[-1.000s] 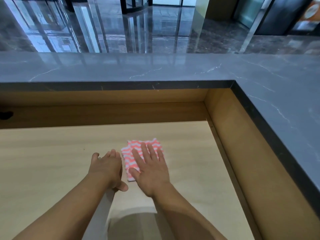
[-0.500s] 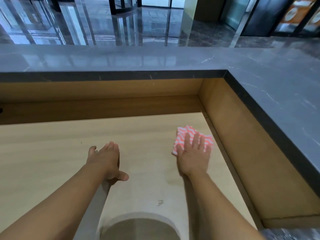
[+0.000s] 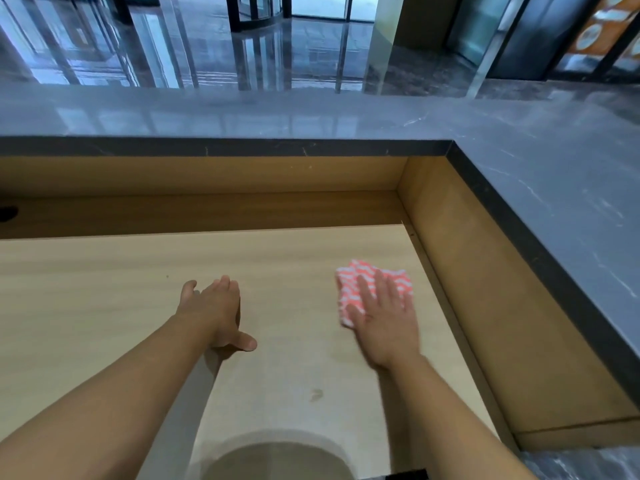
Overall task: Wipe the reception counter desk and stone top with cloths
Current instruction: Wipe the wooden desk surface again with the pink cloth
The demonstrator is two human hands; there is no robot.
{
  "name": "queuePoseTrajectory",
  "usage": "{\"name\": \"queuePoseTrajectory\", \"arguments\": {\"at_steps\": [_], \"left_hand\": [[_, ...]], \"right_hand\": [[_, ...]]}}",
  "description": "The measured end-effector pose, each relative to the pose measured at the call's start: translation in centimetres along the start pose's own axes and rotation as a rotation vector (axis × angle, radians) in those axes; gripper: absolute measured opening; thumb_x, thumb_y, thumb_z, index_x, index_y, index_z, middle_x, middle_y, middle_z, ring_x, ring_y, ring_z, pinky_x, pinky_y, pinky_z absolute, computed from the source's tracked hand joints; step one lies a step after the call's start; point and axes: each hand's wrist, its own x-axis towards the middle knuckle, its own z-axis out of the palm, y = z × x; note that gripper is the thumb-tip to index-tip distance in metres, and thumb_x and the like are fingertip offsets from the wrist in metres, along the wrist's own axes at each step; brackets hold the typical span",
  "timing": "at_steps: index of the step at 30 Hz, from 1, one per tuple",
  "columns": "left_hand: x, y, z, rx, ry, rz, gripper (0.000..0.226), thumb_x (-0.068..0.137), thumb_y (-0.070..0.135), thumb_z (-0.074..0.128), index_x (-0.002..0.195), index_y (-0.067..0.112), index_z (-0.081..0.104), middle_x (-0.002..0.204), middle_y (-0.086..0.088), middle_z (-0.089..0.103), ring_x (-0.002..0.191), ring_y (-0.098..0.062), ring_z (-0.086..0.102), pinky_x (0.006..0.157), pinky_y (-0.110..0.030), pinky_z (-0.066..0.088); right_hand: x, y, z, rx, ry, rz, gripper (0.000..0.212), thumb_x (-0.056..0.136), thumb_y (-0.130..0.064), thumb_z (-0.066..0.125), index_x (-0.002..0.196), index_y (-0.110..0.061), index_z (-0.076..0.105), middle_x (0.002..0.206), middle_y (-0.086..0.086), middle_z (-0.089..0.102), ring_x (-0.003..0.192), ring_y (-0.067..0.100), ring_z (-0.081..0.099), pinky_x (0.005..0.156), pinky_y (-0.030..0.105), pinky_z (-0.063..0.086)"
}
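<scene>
A folded pink-and-white striped cloth (image 3: pixel 353 282) lies on the pale wooden desk (image 3: pixel 104 289), near its right side. My right hand (image 3: pixel 384 317) lies flat on the cloth with fingers spread, pressing it to the desk. My left hand (image 3: pixel 214 313) rests flat on the bare desk to the left, fingers together, holding nothing. The grey stone top (image 3: pixel 554 174) runs along the back and down the right side, above the desk.
Brown wooden walls (image 3: pixel 485 306) rise from the desk to the stone top at the back and right. A small smudge (image 3: pixel 317 394) marks the desk near me. A dark cable hole (image 3: pixel 7 213) sits at the far left. A glossy lobby floor lies beyond.
My right hand has slid the cloth from the middle of the desk to the right, then slightly back towards me. My left hand has stayed in place.
</scene>
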Motion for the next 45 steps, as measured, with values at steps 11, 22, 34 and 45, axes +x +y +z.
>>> {"name": "queuePoseTrajectory", "arguments": {"at_steps": [11, 22, 34, 45], "left_hand": [[-3.3, 0.8, 0.1, 0.03, 0.104, 0.118, 0.085, 0.076, 0.059, 0.063, 0.145, 0.022, 0.03, 0.153, 0.002, 0.03, 0.141, -0.013, 0.028, 0.114, -0.046, 0.007], [-7.8, -0.2, 2.7, 0.056, 0.044, 0.178, 0.072, 0.066, 0.052, 0.068, 0.126, 0.024, 0.04, 0.118, 0.009, 0.045, 0.116, -0.012, 0.049, 0.104, -0.044, 0.018], [-8.5, 0.9, 3.9, 0.1, -0.006, 0.192, 0.079, 0.064, 0.058, 0.073, 0.126, 0.023, 0.04, 0.123, 0.006, 0.042, 0.128, -0.014, 0.037, 0.1, -0.045, 0.02], [-8.7, 1.1, 4.1, 0.056, -0.033, 0.157, 0.078, 0.067, 0.055, 0.075, 0.13, 0.027, 0.039, 0.134, 0.005, 0.038, 0.138, -0.014, 0.029, 0.102, -0.047, 0.018]], "right_hand": [[-2.2, -5.2, 0.2, 0.112, 0.009, 0.113, 0.07, 0.087, -0.055, -0.018, 0.151, -0.026, -0.018, 0.158, 0.007, -0.026, 0.141, 0.024, -0.032, 0.109, 0.043, -0.029], [-5.3, -9.7, 0.8, 0.039, -0.064, -0.184, 0.064, 0.094, -0.058, -0.001, 0.151, -0.033, -0.016, 0.155, -0.003, -0.029, 0.143, 0.018, -0.029, 0.114, 0.041, -0.022], [-6.5, -0.1, -0.6, 0.081, -0.106, 0.253, 0.062, 0.101, -0.049, 0.007, 0.153, -0.024, -0.016, 0.159, 0.008, -0.023, 0.147, 0.026, -0.021, 0.118, 0.046, -0.013], [-11.6, -11.5, 1.1, 0.096, -0.174, -0.228, 0.088, 0.06, -0.061, -0.033, 0.144, -0.034, -0.027, 0.153, -0.001, -0.036, 0.138, 0.021, -0.038, 0.108, 0.043, -0.028]]}}
